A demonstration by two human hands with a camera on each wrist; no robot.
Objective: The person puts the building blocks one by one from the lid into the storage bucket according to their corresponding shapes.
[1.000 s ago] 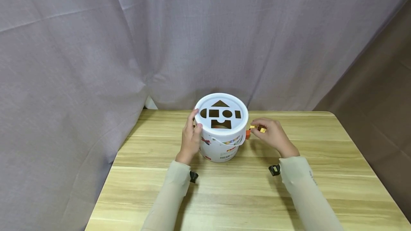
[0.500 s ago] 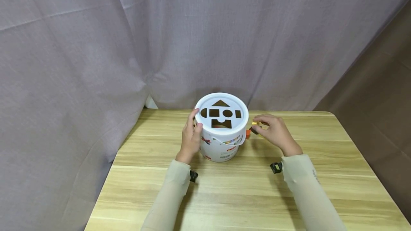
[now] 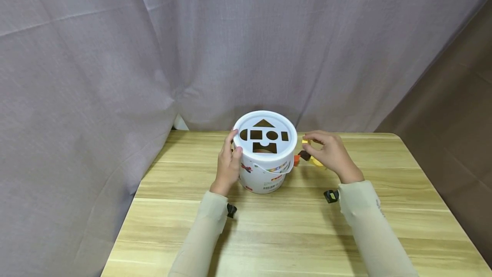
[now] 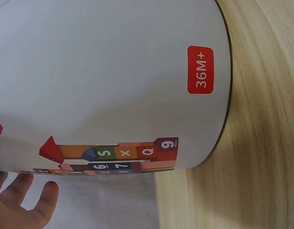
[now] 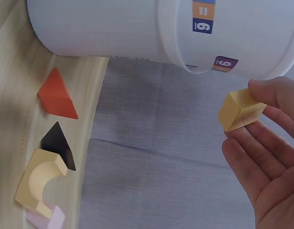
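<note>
A white bucket (image 3: 265, 170) stands mid-table, and its lid (image 3: 286, 145) has several shape cut-outs. My left hand (image 3: 232, 148) grips the bucket's left side, thumb on the lid's rim. The left wrist view shows the bucket wall (image 4: 113, 81) and my fingertips (image 4: 23, 205). My right hand (image 3: 310, 143) hovers just right of the lid and pinches a small yellow block (image 3: 306, 141), seen close in the right wrist view as the yellow block (image 5: 240, 110).
On the wooden table (image 3: 269, 234), right of the bucket, lie an orange triangle (image 5: 57, 95), a dark triangle (image 5: 58, 143), a yellow arch (image 5: 39, 181) and a pink piece (image 5: 47, 219). A grey curtain (image 3: 153, 54) hangs behind.
My right hand has lifted the yellow block up and slightly back, uncovering the loose pieces beneath it. The left hand and bucket stayed put.
</note>
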